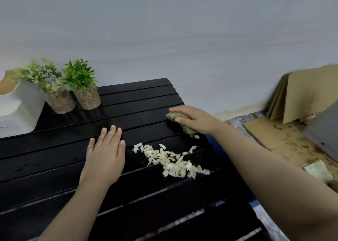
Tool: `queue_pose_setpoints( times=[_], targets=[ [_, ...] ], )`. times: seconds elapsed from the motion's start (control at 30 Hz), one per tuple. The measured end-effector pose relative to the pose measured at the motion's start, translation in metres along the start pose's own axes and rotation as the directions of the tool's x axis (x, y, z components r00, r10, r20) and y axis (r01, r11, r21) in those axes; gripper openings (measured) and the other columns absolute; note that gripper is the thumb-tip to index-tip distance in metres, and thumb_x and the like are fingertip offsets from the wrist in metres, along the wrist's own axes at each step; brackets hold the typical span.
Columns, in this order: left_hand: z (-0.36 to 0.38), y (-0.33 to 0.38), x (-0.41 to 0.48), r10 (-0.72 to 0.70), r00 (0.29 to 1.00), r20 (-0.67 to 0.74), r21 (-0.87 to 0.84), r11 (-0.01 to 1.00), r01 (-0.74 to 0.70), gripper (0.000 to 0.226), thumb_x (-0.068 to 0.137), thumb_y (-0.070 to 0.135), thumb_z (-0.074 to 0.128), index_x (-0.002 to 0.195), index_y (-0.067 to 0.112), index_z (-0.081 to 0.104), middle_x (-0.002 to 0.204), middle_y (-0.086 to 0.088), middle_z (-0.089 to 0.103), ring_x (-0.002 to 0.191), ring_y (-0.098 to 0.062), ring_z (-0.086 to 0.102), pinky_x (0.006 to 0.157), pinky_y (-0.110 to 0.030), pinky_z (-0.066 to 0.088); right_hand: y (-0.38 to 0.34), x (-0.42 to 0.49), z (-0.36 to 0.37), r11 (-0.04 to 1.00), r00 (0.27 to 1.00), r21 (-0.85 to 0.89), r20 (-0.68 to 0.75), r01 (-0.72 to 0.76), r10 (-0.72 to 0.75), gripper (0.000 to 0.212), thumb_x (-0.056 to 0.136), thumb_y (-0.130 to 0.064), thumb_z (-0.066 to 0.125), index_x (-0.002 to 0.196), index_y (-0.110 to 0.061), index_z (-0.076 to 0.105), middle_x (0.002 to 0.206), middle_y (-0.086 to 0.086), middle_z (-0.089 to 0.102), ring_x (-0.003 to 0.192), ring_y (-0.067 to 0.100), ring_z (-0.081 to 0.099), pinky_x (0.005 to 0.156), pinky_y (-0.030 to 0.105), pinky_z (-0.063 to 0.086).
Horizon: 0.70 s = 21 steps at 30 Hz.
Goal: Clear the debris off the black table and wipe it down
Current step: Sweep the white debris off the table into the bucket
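Observation:
A pile of pale torn debris (170, 160) lies on the black slatted table (54, 167), right of centre. My left hand (105, 152) rests flat on the slats just left of the pile, fingers together, holding nothing. My right hand (192, 119) presses a wadded greenish-grey cloth (176, 116) onto the table near its right edge, beyond the pile. A few scraps lie under the heel of that hand.
Two small potted plants (60, 94) (86, 92) in gravel-filled glasses stand at the table's back left, beside a white container (20, 108). Cardboard sheets (301, 97) lean on the wall to the right, above a dirty floor.

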<state>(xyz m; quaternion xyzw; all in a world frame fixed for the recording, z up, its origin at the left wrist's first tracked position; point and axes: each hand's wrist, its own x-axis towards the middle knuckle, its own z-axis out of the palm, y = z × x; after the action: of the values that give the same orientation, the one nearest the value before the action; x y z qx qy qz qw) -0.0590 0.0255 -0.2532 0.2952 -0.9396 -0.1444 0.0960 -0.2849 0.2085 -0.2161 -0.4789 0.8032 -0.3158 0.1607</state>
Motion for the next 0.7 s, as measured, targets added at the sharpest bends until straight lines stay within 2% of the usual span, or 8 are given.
queue_pose_setpoints(
  times=[0.13,0.23,0.3,0.37,0.43,0.57,0.63,0.7],
  targets=[
    [-0.006,0.002,-0.001,-0.002,1.0,0.011,-0.071,0.997,0.003,0.05,0.096,0.036,0.018,0.144,0.022,0.023,0.155,0.007,0.016,0.143,-0.008,0.002,0.117,-0.035,-0.001,-0.009,-0.013,0.021,0.995,0.996,-0.05,-0.025,0.085,-0.086,0.038,0.087,-0.021,0.063,0.124,-0.024,0.055,0.127,-0.004,0.056,0.116,0.007,0.048,0.098,0.019,0.033],
    [-0.014,0.004,-0.007,0.002,1.0,-0.026,-0.186,0.983,-0.007,0.046,0.097,0.031,0.023,0.14,0.018,0.032,0.152,0.003,0.027,0.143,-0.009,0.01,0.118,-0.034,0.002,-0.015,-0.034,0.019,0.992,0.988,0.001,0.095,0.126,-0.126,0.042,0.084,-0.01,0.065,0.12,-0.029,0.058,0.126,-0.008,0.056,0.117,0.005,0.049,0.1,0.021,0.035],
    [-0.019,0.005,-0.017,-0.003,0.999,-0.047,-0.209,0.978,-0.007,0.045,0.097,0.029,0.025,0.14,0.017,0.034,0.151,0.001,0.03,0.143,-0.011,0.012,0.117,-0.034,0.004,-0.017,-0.049,0.012,0.988,0.979,0.124,0.168,0.096,-0.116,0.045,0.083,-0.008,0.064,0.116,-0.037,0.059,0.121,-0.009,0.06,0.109,0.007,0.056,0.097,0.025,0.044],
    [-0.019,0.01,-0.03,-0.006,0.999,-0.041,-0.227,0.974,-0.003,0.046,0.096,0.031,0.025,0.14,0.018,0.033,0.151,0.001,0.029,0.143,-0.011,0.011,0.117,-0.034,0.003,-0.017,-0.055,-0.001,0.938,0.994,0.346,0.089,0.024,-0.059,0.044,0.083,-0.008,0.064,0.113,-0.04,0.061,0.111,-0.003,0.064,0.087,0.015,0.064,0.078,0.028,0.054],
    [-0.016,0.016,-0.045,0.008,1.0,-0.029,-0.228,0.974,-0.014,0.048,0.096,0.033,0.024,0.141,0.019,0.031,0.152,0.003,0.027,0.142,-0.009,0.009,0.116,-0.034,0.002,-0.01,-0.051,-0.012,0.894,0.996,0.448,-0.084,0.0,0.042,0.04,0.083,-0.007,0.063,0.112,-0.036,0.062,0.107,0.002,0.065,0.082,0.017,0.063,0.071,0.026,0.055],
    [-0.009,0.023,-0.062,0.032,0.999,-0.008,-0.195,0.98,-0.033,0.049,0.096,0.033,0.023,0.142,0.019,0.026,0.153,0.004,0.023,0.142,-0.008,0.007,0.117,-0.033,0.003,0.002,-0.045,-0.003,0.955,0.983,0.28,-0.125,-0.093,0.133,0.037,0.085,-0.005,0.061,0.115,-0.027,0.062,0.111,-0.005,0.062,0.092,0.007,0.059,0.085,0.025,0.046],
    [-0.008,0.022,-0.063,0.028,1.0,-0.01,-0.179,0.983,-0.029,0.048,0.096,0.032,0.023,0.142,0.019,0.026,0.153,0.004,0.022,0.142,-0.008,0.007,0.117,-0.033,0.003,-0.002,-0.053,0.007,0.967,0.99,0.246,-0.104,-0.066,0.094,0.037,0.085,-0.006,0.062,0.117,-0.025,0.062,0.116,-0.012,0.059,0.101,-0.001,0.055,0.089,0.016,0.04],
    [-0.007,0.022,-0.063,0.026,1.0,-0.014,-0.168,0.985,-0.028,0.048,0.096,0.032,0.023,0.142,0.018,0.026,0.154,0.003,0.022,0.143,-0.009,0.007,0.117,-0.033,0.003,-0.009,-0.066,0.015,0.981,0.998,0.196,-0.059,-0.007,0.019,0.037,0.085,-0.008,0.063,0.118,-0.027,0.061,0.123,-0.01,0.058,0.114,0.002,0.052,0.095,0.01,0.036]
  ],
)
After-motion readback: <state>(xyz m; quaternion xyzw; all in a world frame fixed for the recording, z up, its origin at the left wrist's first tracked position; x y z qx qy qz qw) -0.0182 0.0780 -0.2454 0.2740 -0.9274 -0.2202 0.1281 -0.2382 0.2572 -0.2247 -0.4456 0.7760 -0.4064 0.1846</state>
